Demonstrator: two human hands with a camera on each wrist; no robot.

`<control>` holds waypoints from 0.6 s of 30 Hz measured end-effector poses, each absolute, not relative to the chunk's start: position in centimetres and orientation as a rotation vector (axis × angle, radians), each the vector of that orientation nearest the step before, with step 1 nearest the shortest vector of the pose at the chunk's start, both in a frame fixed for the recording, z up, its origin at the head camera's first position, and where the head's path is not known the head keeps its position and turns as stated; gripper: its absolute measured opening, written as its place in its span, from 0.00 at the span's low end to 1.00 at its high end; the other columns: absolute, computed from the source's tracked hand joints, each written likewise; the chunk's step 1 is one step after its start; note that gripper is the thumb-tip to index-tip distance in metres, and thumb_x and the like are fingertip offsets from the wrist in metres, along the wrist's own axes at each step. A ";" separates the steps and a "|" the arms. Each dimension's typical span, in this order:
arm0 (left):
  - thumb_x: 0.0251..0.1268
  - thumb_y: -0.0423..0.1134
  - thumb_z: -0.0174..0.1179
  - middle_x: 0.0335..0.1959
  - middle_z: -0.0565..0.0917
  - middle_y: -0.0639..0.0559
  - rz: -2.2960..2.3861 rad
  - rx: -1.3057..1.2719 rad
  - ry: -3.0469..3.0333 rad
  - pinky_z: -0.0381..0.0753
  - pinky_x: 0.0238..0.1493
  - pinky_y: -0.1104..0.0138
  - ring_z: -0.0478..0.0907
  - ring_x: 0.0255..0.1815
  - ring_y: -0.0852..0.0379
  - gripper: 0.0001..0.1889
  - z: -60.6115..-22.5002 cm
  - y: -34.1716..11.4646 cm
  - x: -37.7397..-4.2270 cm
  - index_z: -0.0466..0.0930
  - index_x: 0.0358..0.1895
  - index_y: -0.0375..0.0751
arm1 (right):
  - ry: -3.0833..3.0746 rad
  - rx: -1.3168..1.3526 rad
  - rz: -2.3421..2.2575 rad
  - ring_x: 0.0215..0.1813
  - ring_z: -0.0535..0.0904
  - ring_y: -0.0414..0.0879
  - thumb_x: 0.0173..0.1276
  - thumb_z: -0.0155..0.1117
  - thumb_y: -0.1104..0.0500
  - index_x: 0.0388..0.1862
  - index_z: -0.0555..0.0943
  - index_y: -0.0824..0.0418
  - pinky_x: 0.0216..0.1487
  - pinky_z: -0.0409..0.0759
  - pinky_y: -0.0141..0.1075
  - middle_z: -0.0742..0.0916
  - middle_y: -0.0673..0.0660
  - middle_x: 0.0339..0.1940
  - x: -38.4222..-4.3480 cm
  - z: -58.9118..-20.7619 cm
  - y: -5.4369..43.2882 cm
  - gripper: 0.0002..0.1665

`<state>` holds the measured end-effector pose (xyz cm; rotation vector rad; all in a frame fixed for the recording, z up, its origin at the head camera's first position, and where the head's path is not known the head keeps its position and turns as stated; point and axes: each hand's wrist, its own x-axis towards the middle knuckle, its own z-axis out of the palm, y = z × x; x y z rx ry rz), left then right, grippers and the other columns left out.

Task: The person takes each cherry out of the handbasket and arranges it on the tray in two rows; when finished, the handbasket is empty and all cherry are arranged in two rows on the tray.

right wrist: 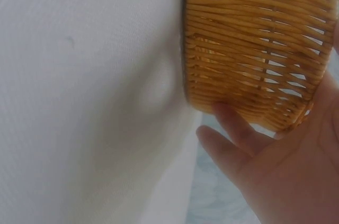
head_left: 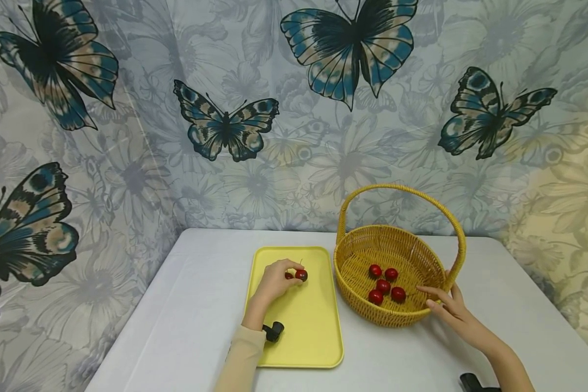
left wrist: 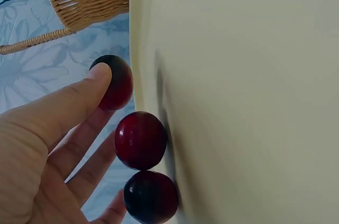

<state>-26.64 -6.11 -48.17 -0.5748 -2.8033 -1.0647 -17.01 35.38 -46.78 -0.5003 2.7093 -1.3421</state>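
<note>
My left hand is over the yellow tray, pinching a dark red cherry between thumb and finger. Two more cherries, one bright red and one darker, sit close by the fingers in the left wrist view. From the head view, one cherry shows plainly at the fingertips and another is partly hidden. At the right, my right hand holds the rim of the wicker basket, with fingers also against its outer wall. Several red cherries lie inside the basket.
A tall arched handle rises over the basket, which stands just right of the tray. Both are on a white-covered table. Behind it hangs a butterfly-patterned cloth. Black straps are at both wrists.
</note>
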 end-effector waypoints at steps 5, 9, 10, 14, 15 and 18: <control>0.49 0.42 0.70 0.45 0.84 0.53 -1.040 -0.558 -2.809 0.68 0.58 0.51 0.78 0.48 0.51 0.17 -48.5 -6.3 -26.9 0.84 0.46 0.50 | 2.707 -0.496 -1.337 0.66 0.27 0.79 0.76 0.40 0.59 0.66 0.63 0.64 0.43 0.58 0.74 0.24 0.69 0.68 -17.2 -46.9 35.5 0.23; 0.49 0.42 0.70 0.44 0.84 0.54 -1.052 -0.542 -2.808 0.67 0.58 0.49 0.78 0.48 0.51 0.17 -48.7 -6.3 -27.0 0.84 0.45 0.51 | 2.714 -0.501 -1.338 0.66 0.28 0.78 0.76 0.41 0.59 0.66 0.63 0.64 0.44 0.59 0.74 0.24 0.68 0.68 -17.1 -47.0 35.5 0.22; 0.48 0.42 0.70 0.44 0.84 0.53 -1.056 -0.538 -2.808 0.66 0.58 0.48 0.78 0.48 0.51 0.16 -48.7 -6.3 -27.0 0.84 0.45 0.51 | 2.714 -0.505 -1.339 0.66 0.27 0.78 0.76 0.41 0.59 0.66 0.63 0.64 0.44 0.59 0.73 0.24 0.69 0.68 -17.1 -47.0 35.5 0.22; 0.47 0.42 0.71 0.42 0.84 0.54 -1.064 -0.523 -2.821 0.64 0.58 0.47 0.78 0.48 0.50 0.16 -48.8 -6.2 -27.0 0.84 0.44 0.51 | 2.713 -0.509 -1.343 0.66 0.27 0.78 0.76 0.41 0.60 0.66 0.63 0.64 0.44 0.59 0.74 0.25 0.69 0.68 -17.1 -47.0 35.4 0.22; 0.47 0.42 0.71 0.42 0.84 0.54 -1.072 -0.522 -2.821 0.64 0.58 0.46 0.78 0.48 0.50 0.17 -48.8 -6.2 -27.0 0.84 0.44 0.51 | 2.711 -0.508 -1.345 0.66 0.27 0.78 0.76 0.41 0.60 0.66 0.63 0.64 0.43 0.58 0.74 0.25 0.70 0.68 -17.2 -47.0 35.4 0.22; 0.47 0.41 0.71 0.42 0.84 0.54 -1.087 -0.519 -2.821 0.63 0.58 0.46 0.77 0.48 0.50 0.17 -48.9 -6.2 -27.0 0.85 0.44 0.51 | 2.707 -0.500 -1.347 0.66 0.26 0.78 0.76 0.41 0.59 0.66 0.63 0.64 0.43 0.58 0.74 0.25 0.70 0.68 -17.2 -46.9 35.4 0.22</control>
